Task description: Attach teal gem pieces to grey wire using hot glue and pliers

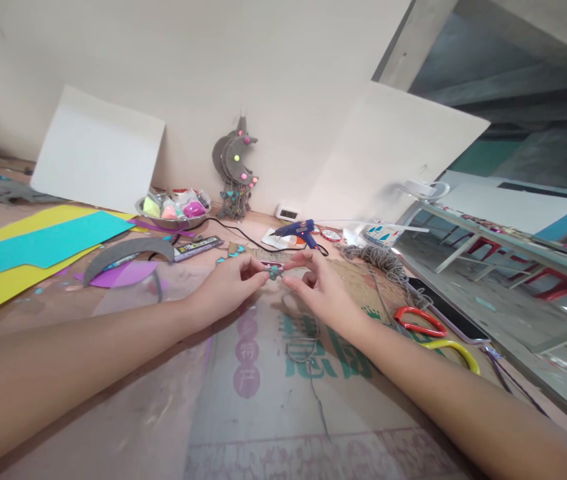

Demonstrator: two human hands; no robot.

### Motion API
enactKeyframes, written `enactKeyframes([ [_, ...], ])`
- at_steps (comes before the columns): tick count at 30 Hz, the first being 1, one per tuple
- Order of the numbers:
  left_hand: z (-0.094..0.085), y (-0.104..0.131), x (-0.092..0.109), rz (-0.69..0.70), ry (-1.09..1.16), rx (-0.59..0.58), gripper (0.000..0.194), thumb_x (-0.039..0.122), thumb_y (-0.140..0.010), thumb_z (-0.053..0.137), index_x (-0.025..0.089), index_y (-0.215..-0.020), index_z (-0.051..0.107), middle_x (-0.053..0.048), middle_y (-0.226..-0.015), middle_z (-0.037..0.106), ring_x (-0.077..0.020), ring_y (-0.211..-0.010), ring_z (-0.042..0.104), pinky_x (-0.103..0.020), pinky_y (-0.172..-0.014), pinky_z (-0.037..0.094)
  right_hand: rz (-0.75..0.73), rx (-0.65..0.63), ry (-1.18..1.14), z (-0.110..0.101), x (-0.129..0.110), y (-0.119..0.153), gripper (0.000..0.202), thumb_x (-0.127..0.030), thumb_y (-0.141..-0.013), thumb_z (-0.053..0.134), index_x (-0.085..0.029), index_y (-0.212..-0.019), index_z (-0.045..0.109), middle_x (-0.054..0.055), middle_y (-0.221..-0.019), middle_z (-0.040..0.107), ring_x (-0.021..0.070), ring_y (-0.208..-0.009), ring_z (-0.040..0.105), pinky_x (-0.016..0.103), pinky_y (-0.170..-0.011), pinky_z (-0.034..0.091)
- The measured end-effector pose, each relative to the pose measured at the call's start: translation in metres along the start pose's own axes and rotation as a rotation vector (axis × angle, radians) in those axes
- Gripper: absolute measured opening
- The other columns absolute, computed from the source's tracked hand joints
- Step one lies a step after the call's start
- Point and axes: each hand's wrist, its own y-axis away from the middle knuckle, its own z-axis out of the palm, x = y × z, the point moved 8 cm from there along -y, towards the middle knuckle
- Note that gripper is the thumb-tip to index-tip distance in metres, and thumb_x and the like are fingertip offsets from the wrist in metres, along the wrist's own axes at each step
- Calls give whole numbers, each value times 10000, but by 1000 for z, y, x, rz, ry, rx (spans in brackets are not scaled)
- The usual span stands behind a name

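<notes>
Both hands meet above a printed plastic sheet point(263, 413) on the table. Between their fingertips is a small teal and grey piece point(274, 271), too small to make out exactly. My left hand point(233, 283) pinches its left side with thumb and forefinger. On the other side, the thumb and fingers of my right hand point(321, 287) are closed on its edge. A thin grey cord point(308, 350) lies loosely curled on the sheet below the right hand. Small teal bits point(236, 251) lie just beyond the left hand.
A blue glue gun point(303, 230) lies behind the hands. To the right are grey yarn point(383, 263), a phone point(446, 310) and scissors with red and yellow handles point(421, 322). Foam sheets point(48, 243), a grey crescent point(128, 253) and a metal bowl point(173, 219) occupy the left; a moon ornament point(226, 160) hangs behind.
</notes>
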Motion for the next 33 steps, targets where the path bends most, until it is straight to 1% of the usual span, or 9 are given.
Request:
enactKeyframes([
  [3,-2,1,3,14,-13,21,157,314,-798,533,163,-763,557,14,-696,568,-125,-639,518,-223,-577,384,210,-122,-327,16,11,3,389,-424,-758,624,-251,-998,372,55,-1119,583,48,-412,480,226,-361,399],
  [6,-3,1,6,17,-1,28,151,301,-803,527,163,-748,553,18,-680,557,-119,-626,509,-221,-579,380,279,-199,-428,27,11,6,382,-388,-726,656,-239,-927,367,-11,-834,619,72,-437,496,209,-371,403],
  [8,-2,1,4,-3,20,21,152,307,-804,526,166,-752,550,21,-673,552,-115,-604,500,-217,-553,373,236,-197,-403,26,10,5,334,-357,-733,645,-230,-900,386,-70,-637,546,73,-437,456,189,-386,366],
  [10,-1,1,3,-11,31,7,160,321,-803,529,168,-758,548,25,-666,548,-112,-588,495,-213,-533,368,120,-129,-280,17,6,1,266,-320,-751,626,-219,-923,449,-85,-576,478,77,-459,430,197,-426,353],
  [13,0,1,2,-2,31,-4,170,330,-798,538,168,-747,545,25,-672,550,-108,-596,497,-210,-543,372,-72,-7,5,3,-4,-1,153,-284,-798,583,-213,-932,564,-35,-645,532,113,-576,498,244,-543,403],
  [15,1,2,1,-9,32,-9,172,333,-796,541,168,-748,546,25,-680,554,-106,-601,495,-209,-545,372,-130,28,121,-1,-8,0,89,-272,-822,555,-215,-868,605,-1,-711,599,137,-647,545,262,-596,420],
  [19,3,2,0,-18,40,-25,169,337,-795,542,171,-764,548,27,-681,551,-101,-590,488,-205,-522,367,-137,33,186,-1,-12,3,121,-260,-843,526,-208,-784,618,6,-700,635,149,-648,568,264,-610,425],
  [25,10,3,-9,-89,121,-85,173,363,-793,540,192,-780,518,42,-576,503,-100,-482,459,-206,-429,353,-103,42,179,1,-9,4,170,-283,-863,508,-205,-764,623,-3,-667,622,137,-605,553,251,-593,415],
  [33,11,3,-8,-95,150,-96,167,347,-793,544,187,-766,504,35,-572,509,-92,-475,453,-192,-420,350,-77,72,134,-1,-8,4,192,-289,-875,479,-194,-798,626,-6,-641,596,127,-565,517,236,-556,398],
])
